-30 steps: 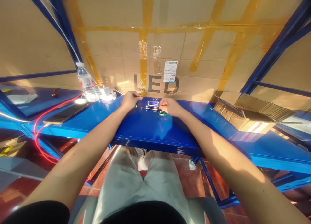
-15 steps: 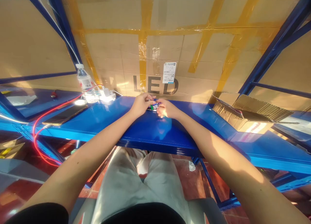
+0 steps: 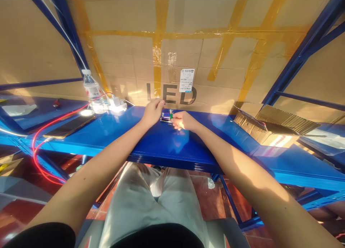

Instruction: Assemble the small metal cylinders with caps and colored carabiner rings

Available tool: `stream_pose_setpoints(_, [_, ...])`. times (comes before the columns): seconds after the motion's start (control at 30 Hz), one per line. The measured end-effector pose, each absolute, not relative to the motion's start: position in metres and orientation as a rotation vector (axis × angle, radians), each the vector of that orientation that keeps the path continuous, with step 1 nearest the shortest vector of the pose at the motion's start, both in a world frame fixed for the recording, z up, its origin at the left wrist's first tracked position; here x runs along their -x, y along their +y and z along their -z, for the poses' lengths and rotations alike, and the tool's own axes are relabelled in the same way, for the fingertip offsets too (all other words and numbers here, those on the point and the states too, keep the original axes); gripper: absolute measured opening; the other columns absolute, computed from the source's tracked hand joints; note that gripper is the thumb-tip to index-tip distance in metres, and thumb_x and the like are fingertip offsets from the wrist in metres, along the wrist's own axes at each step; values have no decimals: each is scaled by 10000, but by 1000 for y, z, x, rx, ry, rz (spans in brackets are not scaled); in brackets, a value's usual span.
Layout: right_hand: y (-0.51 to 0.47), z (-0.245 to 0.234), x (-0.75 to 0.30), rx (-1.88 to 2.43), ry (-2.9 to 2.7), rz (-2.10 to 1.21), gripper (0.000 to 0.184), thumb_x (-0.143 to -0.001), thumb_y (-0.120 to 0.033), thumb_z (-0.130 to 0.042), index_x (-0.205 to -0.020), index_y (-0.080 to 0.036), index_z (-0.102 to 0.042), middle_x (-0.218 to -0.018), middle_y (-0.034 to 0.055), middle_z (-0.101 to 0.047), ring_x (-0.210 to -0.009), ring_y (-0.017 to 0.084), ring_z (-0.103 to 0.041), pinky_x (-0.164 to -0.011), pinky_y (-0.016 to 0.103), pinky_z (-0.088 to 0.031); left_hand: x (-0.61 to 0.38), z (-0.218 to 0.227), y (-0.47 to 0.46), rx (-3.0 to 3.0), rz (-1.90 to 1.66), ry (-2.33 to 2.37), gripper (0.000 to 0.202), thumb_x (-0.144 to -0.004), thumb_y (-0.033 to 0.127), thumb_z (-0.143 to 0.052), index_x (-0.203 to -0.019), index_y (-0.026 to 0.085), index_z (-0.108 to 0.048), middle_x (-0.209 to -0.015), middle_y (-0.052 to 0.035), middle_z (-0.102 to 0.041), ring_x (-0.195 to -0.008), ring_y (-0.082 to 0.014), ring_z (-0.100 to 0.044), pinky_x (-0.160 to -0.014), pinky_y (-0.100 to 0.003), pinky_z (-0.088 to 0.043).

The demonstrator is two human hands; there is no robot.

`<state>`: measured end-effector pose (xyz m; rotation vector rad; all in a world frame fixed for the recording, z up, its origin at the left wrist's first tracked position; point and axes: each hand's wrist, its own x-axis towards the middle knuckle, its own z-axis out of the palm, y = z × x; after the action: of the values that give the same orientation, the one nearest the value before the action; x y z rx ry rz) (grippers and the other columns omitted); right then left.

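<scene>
Since half a second ago, the left hand has moved away from the right hand, and a gap now shows between them. Both arms reach forward over the front edge of the blue table. The left hand is near the back edge, its fingers close together; I cannot tell if they hold anything. Some small shiny sticks lie between the hands, near the back edge. The right hand is curled, pinching a small green piece in its fingertips, just beside the sticks. A clear bottle with a white cap stands at the back left. On the right sits a cardboard box, flaps up; its inside is hard to see.
</scene>
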<state>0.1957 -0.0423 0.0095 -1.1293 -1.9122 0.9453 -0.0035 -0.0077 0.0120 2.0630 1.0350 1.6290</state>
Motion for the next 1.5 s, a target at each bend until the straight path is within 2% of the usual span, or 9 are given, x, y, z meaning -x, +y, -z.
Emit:
stream_pose_setpoints(0.07, [-43,-11,-200,1155,-1907,-920,416,-841,-340,-815,-596,-190,-514,-599,35,-604,-489,127,-530,-446,265,-413,23,-7,9,-2156,-1529,1190,143,-820,317,-680,-713,223,-691,-755,-55,-714,-766,-230,-639,-821,-362,-541])
stream_pose_setpoints(0.17, [-44,-13,-204,1162,-1928,-878,419,-838,-317,-774,-590,-201,-457,-583,13,-551,-527,131,-517,-476,261,-376,48,3,27,-2277,-1076,1226,107,-637,292,-750,-574,243,-678,-558,-28,-636,-594,-209,-569,-664,-323,-513])
stream_pose_setpoints(0.4, [-41,-10,-207,1165,-2085,-689,294,-827,-314,-647,-632,-203,-457,-627,13,-558,-602,148,-503,-568,286,-363,54,-2,23,-2434,-648,1328,175,-679,300,-662,-760,190,-772,-745,-39,-749,-729,-229,-647,-727,-337,-504])
stream_pose_setpoints(0.53, [-40,-10,-208,1162,-2111,-653,217,-796,-315,-607,-659,-206,-478,-631,-3,-511,-615,153,-479,-581,292,-350,45,-8,10,-2410,-834,1300,136,-732,290,-672,-751,177,-745,-723,-33,-729,-698,-204,-633,-716,-332,-510])
stream_pose_setpoints(0.7, [-39,-12,-209,1185,-2134,-577,162,-760,-313,-559,-665,-205,-484,-631,-15,-470,-618,145,-434,-587,294,-311,16,-14,-13,-2374,-1412,1027,211,-877,307,-653,-982,170,-774,-963,-75,-774,-832,-193,-668,-803,-336,-549])
stream_pose_setpoints(0.87, [-35,-9,-212,1127,-2184,-472,190,-756,-321,-535,-637,-210,-436,-610,-29,-420,-640,135,-385,-610,297,-286,-2,-15,-26,-2550,-1334,866,183,-926,242,-617,-996,183,-775,-973,-69,-758,-859,-193,-672,-822,-339,-554])
stream_pose_setpoints(1.1, [-34,-9,-212,1159,-2162,-521,161,-771,-333,-549,-691,-199,-510,-646,-17,-486,-645,147,-431,-619,299,-323,2,-18,-27,-2595,-1296,855,173,-956,257,-619,-1000,193,-774,-1017,-70,-759,-945,-214,-691,-904,-374,-558])
stream_pose_setpoints(1.33, [-33,-9,-213,1166,-2121,-545,160,-763,-317,-560,-681,-208,-477,-641,-21,-464,-624,141,-421,-587,286,-318,4,-21,-31,-2509,-1381,914,144,-917,247,-629,-975,182,-745,-925,-45,-755,-818,-177,-667,-761,-312,-550])
stream_pose_setpoints(1.5, [-33,-9,-215,1154,-2111,-548,126,-745,-304,-545,-687,-203,-499,-655,-8,-506,-650,150,-450,-594,283,-320,4,-23,-38,-2526,-1388,935,161,-924,276,-610,-1006,186,-715,-916,-30,-758,-781,-161,-663,-769,-301,-541])
